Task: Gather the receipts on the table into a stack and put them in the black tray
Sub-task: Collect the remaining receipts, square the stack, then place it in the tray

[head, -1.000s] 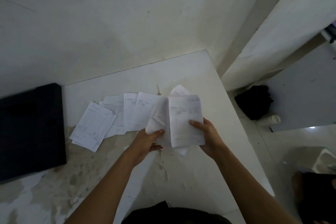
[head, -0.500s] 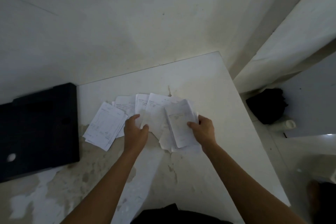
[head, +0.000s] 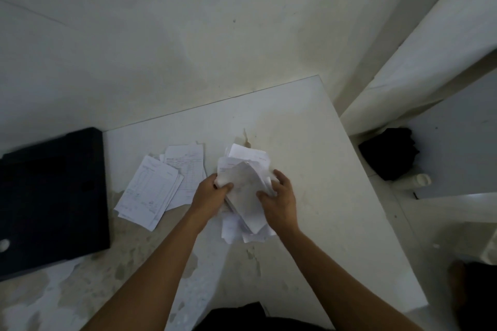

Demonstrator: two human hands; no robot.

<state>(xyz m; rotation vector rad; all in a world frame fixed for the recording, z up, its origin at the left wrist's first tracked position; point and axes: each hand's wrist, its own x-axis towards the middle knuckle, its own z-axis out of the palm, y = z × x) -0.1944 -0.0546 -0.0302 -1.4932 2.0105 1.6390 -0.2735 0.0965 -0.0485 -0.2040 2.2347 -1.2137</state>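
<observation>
Your left hand (head: 208, 192) and right hand (head: 279, 200) are gripping a loose bundle of receipts (head: 246, 185) at centre frame; more receipts (head: 158, 185) are lying fanned just left; the black tray (head: 51, 196) is sitting at the left edge on the table (head: 322, 169).

The receipts (head: 150, 191) are made of thin white printed paper, matt, and are creased where bunched. The table (head: 309, 169) is finished in a smooth white coating, worn to rough mottled patches near the front. The black tray (head: 51, 196) is finished matt. The wall (head: 188, 35) is painted matt.
</observation>
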